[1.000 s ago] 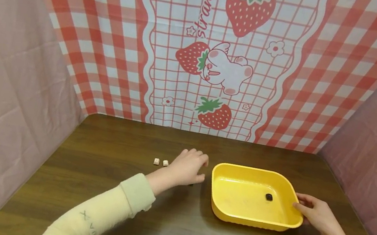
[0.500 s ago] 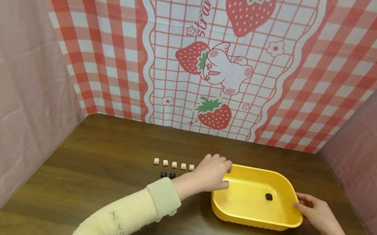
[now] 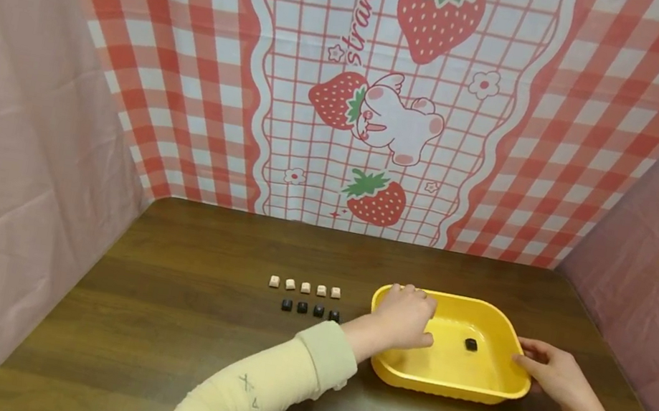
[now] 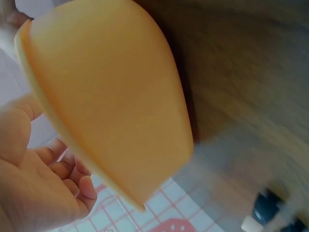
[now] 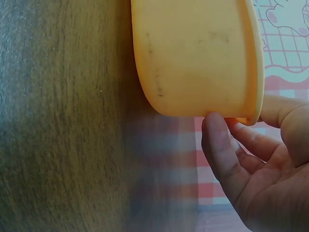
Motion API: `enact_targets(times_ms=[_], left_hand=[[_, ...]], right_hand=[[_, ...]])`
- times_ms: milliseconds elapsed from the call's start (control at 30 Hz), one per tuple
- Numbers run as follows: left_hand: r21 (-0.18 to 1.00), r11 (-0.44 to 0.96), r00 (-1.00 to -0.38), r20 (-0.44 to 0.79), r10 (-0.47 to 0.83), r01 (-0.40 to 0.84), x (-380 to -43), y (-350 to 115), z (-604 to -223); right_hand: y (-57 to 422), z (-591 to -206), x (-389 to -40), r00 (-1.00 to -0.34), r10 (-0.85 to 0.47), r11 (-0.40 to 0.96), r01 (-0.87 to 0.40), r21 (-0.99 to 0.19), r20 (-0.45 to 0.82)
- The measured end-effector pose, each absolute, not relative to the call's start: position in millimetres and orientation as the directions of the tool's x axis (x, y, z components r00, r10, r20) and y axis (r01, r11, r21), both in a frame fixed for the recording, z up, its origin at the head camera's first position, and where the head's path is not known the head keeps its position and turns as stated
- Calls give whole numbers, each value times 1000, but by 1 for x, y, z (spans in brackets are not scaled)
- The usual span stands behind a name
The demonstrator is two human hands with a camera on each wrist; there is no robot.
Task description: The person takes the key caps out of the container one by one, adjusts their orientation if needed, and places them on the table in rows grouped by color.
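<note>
My left hand [image 3: 405, 320] is over the left part of a yellow plastic bin [image 3: 442, 389], its fingers loosely bent and apart. In the left wrist view that hand [image 4: 43, 179] shows nothing between thumb and fingers. On the bin's floor, right of the hand, lies one black keycap [image 3: 471, 344]. At the bin's right end my right hand [image 3: 558, 378] holds the rim between thumb and fingers, as the right wrist view also shows. Left of the bin, several cream keycaps [image 3: 305, 288] form a row, with a row of black keycaps [image 3: 302, 307] in front.
The dark wooden table [image 3: 166, 323] carries everything. A red-checked strawberry cloth [image 3: 386, 99] hangs behind it, with pink cloth [image 3: 19, 146] on the left and right sides.
My left hand has moved right, from beside the keycap rows to over the bin, uncovering both rows. The right hand and the bin have stayed in place.
</note>
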State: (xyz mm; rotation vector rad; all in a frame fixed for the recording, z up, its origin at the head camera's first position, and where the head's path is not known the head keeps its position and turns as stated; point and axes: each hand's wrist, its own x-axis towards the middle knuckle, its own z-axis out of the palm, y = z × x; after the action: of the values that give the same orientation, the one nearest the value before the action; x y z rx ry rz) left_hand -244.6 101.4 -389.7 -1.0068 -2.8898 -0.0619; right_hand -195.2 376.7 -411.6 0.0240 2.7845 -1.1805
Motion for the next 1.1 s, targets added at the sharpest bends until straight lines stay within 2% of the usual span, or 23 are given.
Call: enact_targets(times_ms=[600,867,1100], left_hand=[[-21,814,-814,23,581,581,-234,164,-407],[-73,790,-793,-14,609,609,-237,183,-407],[-122,737,-746,-55,663,664,-251,189,-403]], right_hand=[[376,-413,-195,-992,-47,667,55,-743,-116],[376,-413,-194,-992,-57,667,47,-743,-114],[380,-414,-196,-994,-48,677,42,-735,-101]])
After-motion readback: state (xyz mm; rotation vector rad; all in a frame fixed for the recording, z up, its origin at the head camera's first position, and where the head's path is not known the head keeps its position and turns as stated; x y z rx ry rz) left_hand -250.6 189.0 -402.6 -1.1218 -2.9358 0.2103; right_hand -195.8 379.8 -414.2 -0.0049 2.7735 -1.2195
